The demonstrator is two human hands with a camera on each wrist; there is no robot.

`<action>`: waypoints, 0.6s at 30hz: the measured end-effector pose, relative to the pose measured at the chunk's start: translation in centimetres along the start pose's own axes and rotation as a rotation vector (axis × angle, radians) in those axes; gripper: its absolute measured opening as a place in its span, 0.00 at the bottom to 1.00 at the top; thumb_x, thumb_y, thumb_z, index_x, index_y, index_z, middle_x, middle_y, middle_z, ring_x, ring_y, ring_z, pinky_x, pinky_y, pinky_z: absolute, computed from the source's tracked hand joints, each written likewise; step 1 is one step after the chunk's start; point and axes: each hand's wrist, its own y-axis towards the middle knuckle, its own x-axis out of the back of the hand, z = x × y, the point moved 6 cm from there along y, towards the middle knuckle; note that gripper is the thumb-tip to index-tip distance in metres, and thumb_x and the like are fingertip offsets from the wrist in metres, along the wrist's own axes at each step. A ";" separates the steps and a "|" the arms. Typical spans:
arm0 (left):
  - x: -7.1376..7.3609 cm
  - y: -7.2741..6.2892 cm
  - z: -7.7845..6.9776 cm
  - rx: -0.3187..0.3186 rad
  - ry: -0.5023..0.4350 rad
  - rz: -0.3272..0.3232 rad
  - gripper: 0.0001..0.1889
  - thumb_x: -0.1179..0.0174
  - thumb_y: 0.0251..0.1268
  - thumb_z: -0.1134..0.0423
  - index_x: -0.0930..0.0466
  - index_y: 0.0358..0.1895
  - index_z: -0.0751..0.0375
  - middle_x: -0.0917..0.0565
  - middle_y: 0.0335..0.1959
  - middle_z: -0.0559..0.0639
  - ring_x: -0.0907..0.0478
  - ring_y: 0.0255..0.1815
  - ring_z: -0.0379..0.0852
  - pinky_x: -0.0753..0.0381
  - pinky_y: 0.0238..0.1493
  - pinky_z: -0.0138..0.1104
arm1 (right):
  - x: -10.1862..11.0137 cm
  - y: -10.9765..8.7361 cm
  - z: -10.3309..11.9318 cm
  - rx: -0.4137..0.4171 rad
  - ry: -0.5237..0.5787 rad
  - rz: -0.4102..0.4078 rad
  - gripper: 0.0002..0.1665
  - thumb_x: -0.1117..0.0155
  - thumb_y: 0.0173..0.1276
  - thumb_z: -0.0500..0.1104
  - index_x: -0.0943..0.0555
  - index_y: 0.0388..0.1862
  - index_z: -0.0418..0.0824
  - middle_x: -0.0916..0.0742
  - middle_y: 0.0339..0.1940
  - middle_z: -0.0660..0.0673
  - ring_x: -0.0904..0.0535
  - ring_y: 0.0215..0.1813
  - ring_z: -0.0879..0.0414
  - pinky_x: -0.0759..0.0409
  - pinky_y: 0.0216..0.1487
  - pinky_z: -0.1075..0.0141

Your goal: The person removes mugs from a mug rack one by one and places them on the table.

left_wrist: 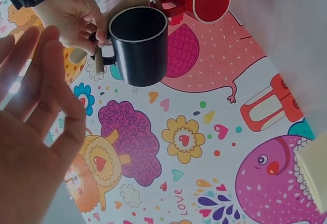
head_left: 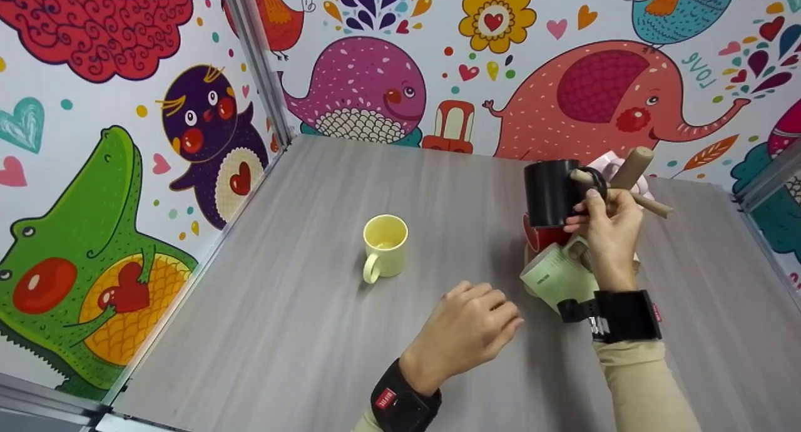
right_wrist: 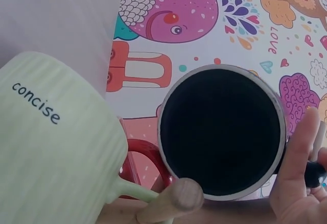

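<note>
My right hand (head_left: 610, 241) grips the handle of a black mug (head_left: 547, 197) beside the top of a wooden mug tree (head_left: 633, 166). A peg (head_left: 582, 176) overlaps the handle's loop in the head view. Just below hang a red mug (head_left: 543, 236) and a light green mug (head_left: 554, 275) lettered "concise" in the right wrist view. Behind the post shows a pale pink mug (head_left: 606, 163). My left hand (head_left: 466, 332) hovers over the table with loosely bent fingers, holding nothing; the left wrist view shows those fingers (left_wrist: 38, 76) spread and relaxed.
A yellow mug (head_left: 393, 260) stands upright left of centre on the grey wood-grain table (head_left: 281, 332), its handle toward me. Panels printed with cartoon animals (head_left: 369, 87) wall the table at the back and sides, with metal rails (head_left: 253, 50) at the corners.
</note>
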 end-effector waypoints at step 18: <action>0.1 0.1 0.0 -0.006 -0.004 0.007 0.08 0.38 0.72 0.54 0.12 0.35 0.49 0.17 0.31 0.40 0.23 0.33 0.37 0.30 0.32 0.28 | -0.7 -0.4 0.4 0.046 0.044 0.078 0.04 0.44 0.75 0.30 0.28 0.38 0.32 0.17 0.25 0.41 0.18 0.18 0.56 0.17 0.23 0.66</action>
